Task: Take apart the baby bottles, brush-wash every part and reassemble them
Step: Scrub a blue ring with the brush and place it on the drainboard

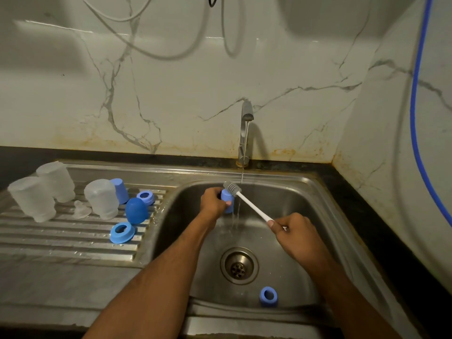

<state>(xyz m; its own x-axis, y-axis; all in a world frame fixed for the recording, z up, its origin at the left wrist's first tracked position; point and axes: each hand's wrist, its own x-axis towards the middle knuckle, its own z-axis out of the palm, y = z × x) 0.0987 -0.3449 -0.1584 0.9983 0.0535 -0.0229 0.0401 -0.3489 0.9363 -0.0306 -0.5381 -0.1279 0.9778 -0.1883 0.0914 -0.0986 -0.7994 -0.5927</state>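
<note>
Your left hand is wrapped around a light blue cap over the sink, right beside the thin stream from the tap. Your right hand grips the white handle of the bottle brush, bristle head sitting at the cap's top edge. A blue ring lies in the basin near the drain. On the drainboard to the left: three frosted bottle bodies upside down, a clear nipple, a dark blue cap, and more rings.
</note>
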